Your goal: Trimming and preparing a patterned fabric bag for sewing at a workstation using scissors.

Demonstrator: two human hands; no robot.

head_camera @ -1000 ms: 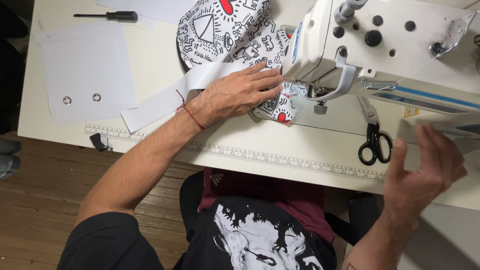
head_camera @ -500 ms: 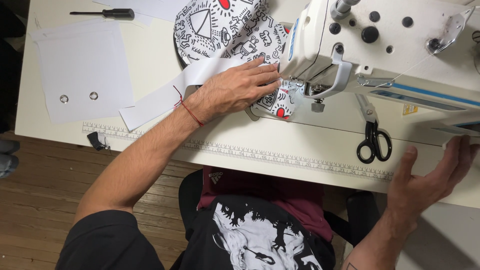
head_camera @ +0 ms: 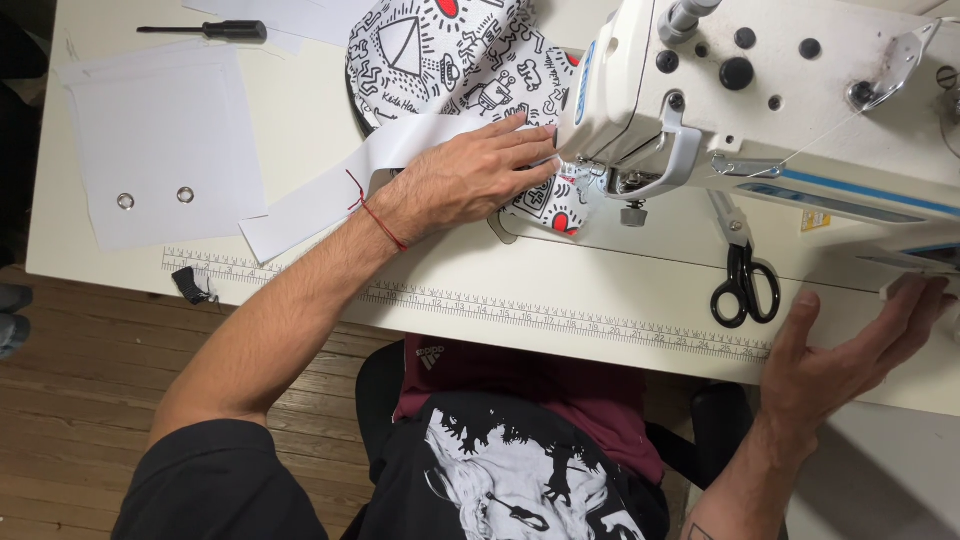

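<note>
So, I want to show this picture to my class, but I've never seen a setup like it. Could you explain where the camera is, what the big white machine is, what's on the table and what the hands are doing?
The picture comes from a camera worn on the person's head, looking down, so you see their own arms and lap. The big white machine is a sewing machine standing on a pale table. The left hand lies flat on black-and-white printed fabric and a white strip, pressing them down beside the needle area. The right hand is open at the table's right edge and grips nothing that I can see. Also on the table: black scissors, a screwdriver, a white sheet with two metal rings, and a measuring scale along the front edge.
</note>
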